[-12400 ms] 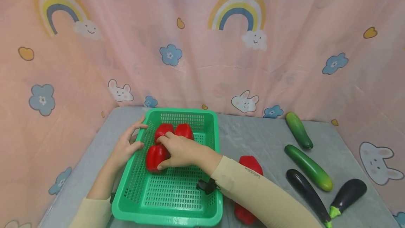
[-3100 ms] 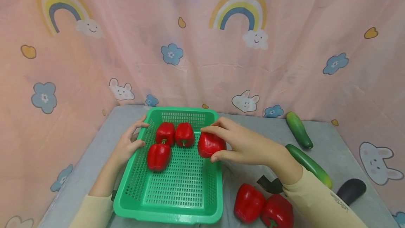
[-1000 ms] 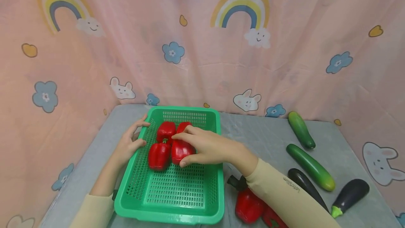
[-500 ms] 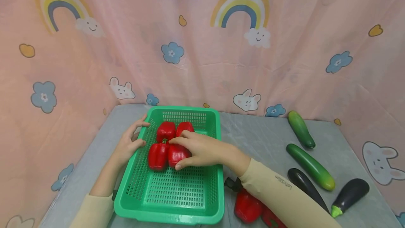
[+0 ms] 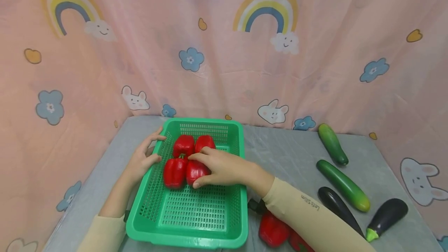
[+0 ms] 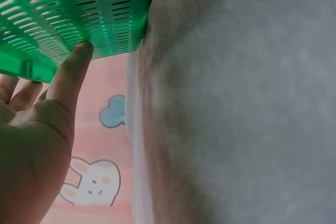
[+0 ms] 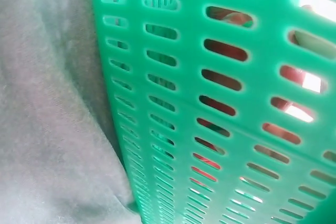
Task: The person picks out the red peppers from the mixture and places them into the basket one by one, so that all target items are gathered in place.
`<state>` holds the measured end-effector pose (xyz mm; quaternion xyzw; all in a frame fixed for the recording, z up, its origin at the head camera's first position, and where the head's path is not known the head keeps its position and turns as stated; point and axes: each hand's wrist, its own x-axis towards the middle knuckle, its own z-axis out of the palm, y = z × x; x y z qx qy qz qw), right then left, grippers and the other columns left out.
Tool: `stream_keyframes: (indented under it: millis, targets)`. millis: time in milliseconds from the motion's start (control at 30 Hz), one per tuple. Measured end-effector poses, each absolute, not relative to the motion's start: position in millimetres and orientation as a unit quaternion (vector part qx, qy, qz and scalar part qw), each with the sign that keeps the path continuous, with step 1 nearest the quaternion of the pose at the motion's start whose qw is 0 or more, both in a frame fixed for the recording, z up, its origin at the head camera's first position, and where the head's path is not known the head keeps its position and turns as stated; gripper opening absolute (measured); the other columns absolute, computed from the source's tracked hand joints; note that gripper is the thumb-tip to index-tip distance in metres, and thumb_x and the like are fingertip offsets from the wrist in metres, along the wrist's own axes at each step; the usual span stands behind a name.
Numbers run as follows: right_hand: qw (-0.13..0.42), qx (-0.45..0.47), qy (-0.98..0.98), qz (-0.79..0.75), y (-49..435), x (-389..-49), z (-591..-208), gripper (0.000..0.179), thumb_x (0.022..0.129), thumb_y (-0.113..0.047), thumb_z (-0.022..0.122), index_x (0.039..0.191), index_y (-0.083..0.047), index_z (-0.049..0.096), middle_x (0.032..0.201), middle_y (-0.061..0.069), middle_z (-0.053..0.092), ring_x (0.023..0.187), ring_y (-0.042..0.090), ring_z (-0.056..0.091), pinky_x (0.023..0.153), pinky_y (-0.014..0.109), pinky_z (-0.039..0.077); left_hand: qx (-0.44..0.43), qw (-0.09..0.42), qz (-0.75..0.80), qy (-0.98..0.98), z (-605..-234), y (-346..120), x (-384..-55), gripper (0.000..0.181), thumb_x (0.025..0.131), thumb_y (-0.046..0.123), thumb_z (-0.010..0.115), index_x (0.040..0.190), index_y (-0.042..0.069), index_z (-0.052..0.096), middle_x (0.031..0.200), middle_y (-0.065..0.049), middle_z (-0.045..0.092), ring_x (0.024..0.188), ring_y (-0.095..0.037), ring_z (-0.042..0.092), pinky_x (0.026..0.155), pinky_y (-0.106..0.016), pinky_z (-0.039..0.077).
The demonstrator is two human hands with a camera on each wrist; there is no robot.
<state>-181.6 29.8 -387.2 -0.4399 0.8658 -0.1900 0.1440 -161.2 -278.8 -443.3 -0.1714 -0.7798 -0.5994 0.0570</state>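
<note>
In the head view, a green plastic basket (image 5: pixel 187 240) with slotted walls stands on the table. My left hand (image 5: pixel 141 162) holds its left rim; the left wrist view shows the thumb (image 6: pixel 76 69) against the outer wall. My right hand (image 5: pixel 222 166) reaches in over the right rim and grips a red bell pepper (image 5: pixel 196 172) by its top and side, partly hiding it. Beside that pepper, on the basket floor, lie another red bell pepper (image 5: pixel 174 174) at left and two behind, one bell pepper (image 5: pixel 183 145) and one bell pepper (image 5: pixel 204 142).
Right of the basket, two red bell peppers, the nearer-left bell pepper (image 5: pixel 273 229) and the other bell pepper (image 5: pixel 299 243), lie partly under my right forearm. Farther right are a cucumber (image 5: pixel 332 145), a zucchini (image 5: pixel 343 185), a long eggplant (image 5: pixel 339 209) and a shorter eggplant (image 5: pixel 387 215). A patterned pink curtain (image 5: pixel 224 81) hangs behind.
My right hand carried a fourth pepper over the right rim, then shifted it left against the front-left pepper. Over the last half second it has barely moved. My left hand stays put.
</note>
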Motion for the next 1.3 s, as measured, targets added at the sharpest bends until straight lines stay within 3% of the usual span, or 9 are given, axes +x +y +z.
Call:
stream_keyframes:
  millis: [300,567,900,1133,1300]
  targets:
    - [0.106,-0.449,0.878,-0.125,27.7,-176.6,-389.6,0.087,0.088,-0.067,0.08,0.158,-0.021,0.058,0.131,0.001,0.064,0.109,0.016,0.065,0.092,0.035,0.06,-0.171,0.056,-0.601,-0.779,-442.7,-278.3,-160.5,0.052,0.09,-0.016,0.053,0.141,-0.01,0.055,0.179,-0.016,0.026,0.145,-0.052,0.039,0.077,-0.024,0.056]
    - [0.062,-0.474,0.875,-0.074,25.6,-174.3,-394.4,0.084,0.088,-0.07,0.078,0.155,-0.022,0.061,0.12,0.0,0.066,0.099,0.012,0.063,0.087,0.032,0.059,-0.175,0.063,-0.599,-0.779,-444.4,-279.0,-160.2,0.052,0.089,-0.017,0.052,0.141,-0.012,0.054,0.178,-0.019,0.026,0.149,-0.051,0.035,0.078,-0.024,0.055]
    - [0.053,-0.472,0.877,-0.066,25.8,-172.3,-396.2,0.084,0.09,-0.075,0.072,0.156,-0.025,0.059,0.128,0.001,0.065,0.107,0.014,0.063,0.092,0.037,0.059,-0.176,0.061,-0.598,-0.779,-442.2,-277.4,-158.6,0.051,0.09,-0.017,0.053,0.141,-0.012,0.054,0.178,-0.019,0.026,0.15,-0.054,0.035,0.077,-0.024,0.055]
    - [0.054,-0.466,0.88,-0.073,26.0,-172.2,-395.4,0.084,0.091,-0.074,0.071,0.157,-0.023,0.059,0.13,0.002,0.065,0.105,0.016,0.065,0.091,0.037,0.06,-0.171,0.053,-0.604,-0.777,-442.7,-278.4,-159.1,0.051,0.091,-0.016,0.052,0.142,-0.012,0.053,0.179,-0.017,0.025,0.138,-0.058,0.048,0.076,-0.024,0.056]
    - [0.029,-0.473,0.877,-0.08,28.1,-173.3,-393.2,0.078,0.094,-0.071,0.071,0.153,-0.021,0.063,0.123,-0.001,0.065,0.099,0.014,0.065,0.087,0.035,0.059,-0.172,0.055,-0.597,-0.781,-443.1,-278.1,-160.5,0.051,0.09,-0.015,0.053,0.141,-0.011,0.054,0.179,-0.018,0.026,0.145,-0.056,0.041,0.077,-0.025,0.056]
